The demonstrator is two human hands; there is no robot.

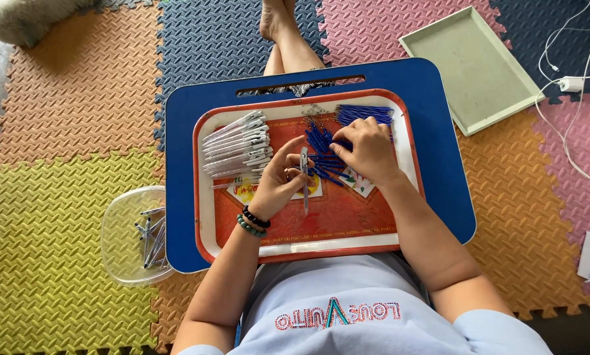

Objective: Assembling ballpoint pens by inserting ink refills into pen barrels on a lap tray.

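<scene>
We hold a slim pen barrel (pixel 304 179) upright at the centre of the red tray (pixel 206 217), pinched between thumb and fingers of our left hand (pixel 276 187). Our right hand (pixel 367 150), at two o'clock from it, presses curled fingertips into the blue refill pile (pixel 321 148). Barrel judged light, stiff, slick plastic; best gripped mid-length. Refills likely thin, bendable; pick one near its middle.

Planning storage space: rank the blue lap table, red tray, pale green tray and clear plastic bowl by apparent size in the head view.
1. Blue lap table
2. Red tray
3. Pale green tray
4. Clear plastic bowl

The green tray lies farther from the camera, so its true size against the bowl's is less sure.
</scene>
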